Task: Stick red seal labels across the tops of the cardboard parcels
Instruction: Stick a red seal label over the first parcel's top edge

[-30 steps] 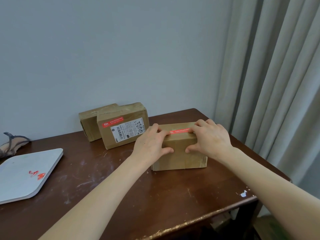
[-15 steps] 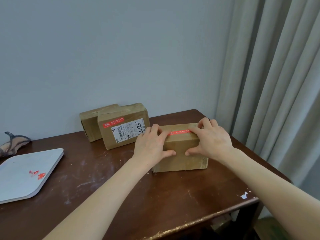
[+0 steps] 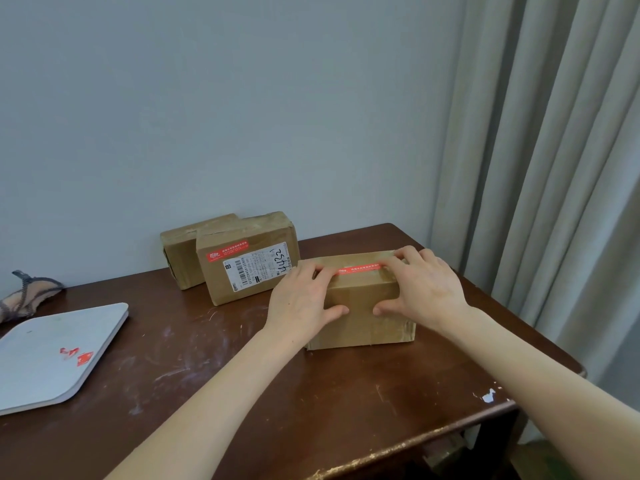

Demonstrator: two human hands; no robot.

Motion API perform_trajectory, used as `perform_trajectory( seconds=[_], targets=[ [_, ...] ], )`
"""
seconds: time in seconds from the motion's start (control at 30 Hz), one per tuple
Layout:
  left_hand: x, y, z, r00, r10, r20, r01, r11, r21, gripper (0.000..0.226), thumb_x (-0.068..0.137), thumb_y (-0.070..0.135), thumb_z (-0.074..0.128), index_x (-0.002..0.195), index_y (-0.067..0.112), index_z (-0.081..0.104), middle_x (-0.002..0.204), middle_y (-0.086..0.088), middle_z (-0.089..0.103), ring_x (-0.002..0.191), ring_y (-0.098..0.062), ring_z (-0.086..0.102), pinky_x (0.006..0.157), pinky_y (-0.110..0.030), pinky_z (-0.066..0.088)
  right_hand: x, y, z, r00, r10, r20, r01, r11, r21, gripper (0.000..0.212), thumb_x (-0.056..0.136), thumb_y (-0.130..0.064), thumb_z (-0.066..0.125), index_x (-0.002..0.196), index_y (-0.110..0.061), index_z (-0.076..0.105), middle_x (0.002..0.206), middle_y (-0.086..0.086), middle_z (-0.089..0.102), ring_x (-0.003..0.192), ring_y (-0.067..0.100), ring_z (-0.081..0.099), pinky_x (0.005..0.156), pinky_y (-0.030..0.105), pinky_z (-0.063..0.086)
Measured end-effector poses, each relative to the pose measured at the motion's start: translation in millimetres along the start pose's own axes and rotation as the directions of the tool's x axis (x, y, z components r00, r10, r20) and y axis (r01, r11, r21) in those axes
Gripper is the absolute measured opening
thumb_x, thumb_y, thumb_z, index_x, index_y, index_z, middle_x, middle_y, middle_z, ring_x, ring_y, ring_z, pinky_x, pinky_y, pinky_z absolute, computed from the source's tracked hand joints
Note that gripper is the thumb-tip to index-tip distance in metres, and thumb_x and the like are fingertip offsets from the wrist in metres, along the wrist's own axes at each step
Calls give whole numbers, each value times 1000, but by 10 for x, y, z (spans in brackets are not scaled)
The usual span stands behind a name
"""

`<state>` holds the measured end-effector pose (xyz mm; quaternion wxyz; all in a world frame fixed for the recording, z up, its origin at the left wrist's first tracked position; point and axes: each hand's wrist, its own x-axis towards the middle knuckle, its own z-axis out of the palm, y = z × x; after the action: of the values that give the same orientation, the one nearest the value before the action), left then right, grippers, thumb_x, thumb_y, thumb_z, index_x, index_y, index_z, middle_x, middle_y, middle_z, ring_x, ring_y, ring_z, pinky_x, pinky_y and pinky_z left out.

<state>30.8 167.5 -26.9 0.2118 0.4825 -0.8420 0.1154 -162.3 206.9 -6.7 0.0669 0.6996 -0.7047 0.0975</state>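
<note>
You are in the pressing-down step: the red seal label already lies across the top of the near parcel, which sits on the right half of the bench. Your left hand and right hand each straddle the near top edge, fingers spread flat on the top over the two ends of the label, thumbs down against the near face. Neither grip is closed on anything; both are open and pressing, steadying the parcel between them. The visible middle of the label runs between your fingertips; its ends are hidden under them, so you cannot tell from here whether they are fully stuck.

Next, I judge, you should smooth outward along the strip and over the edges, then lift off and turn to another parcel. Two more stand at the far left against the wall: the labelled parcel already shows a red strip, the rear parcel is partly hidden. Red scraps lie on the grey board at near left.
</note>
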Motion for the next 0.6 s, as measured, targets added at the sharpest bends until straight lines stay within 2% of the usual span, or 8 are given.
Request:
perform_trajectory(
  seconds=[0.27,0.6],
  targets=[
    [26,0,-27,1000,3,-15,-3,1000,3,59,80,60,59,131,33,47,128,11,49,116,-13,47,86,-25,41,-33,30,4,1000,-17,-25,17,1000,-10,73,73,-72,60,134,-35,48,137,-6,45,124,21,41,102,37,38],
    [5,40,-24,999,-2,-38,2,1000,8,60,82,59,57,133,30,44,131,9,49,119,-13,47,90,-24,41,0,34,-39,1000,-13,1,13,1000,-15,77,68,-72,65,131,-32,47,135,-4,45,124,21,42,101,37,39]
  ],
)
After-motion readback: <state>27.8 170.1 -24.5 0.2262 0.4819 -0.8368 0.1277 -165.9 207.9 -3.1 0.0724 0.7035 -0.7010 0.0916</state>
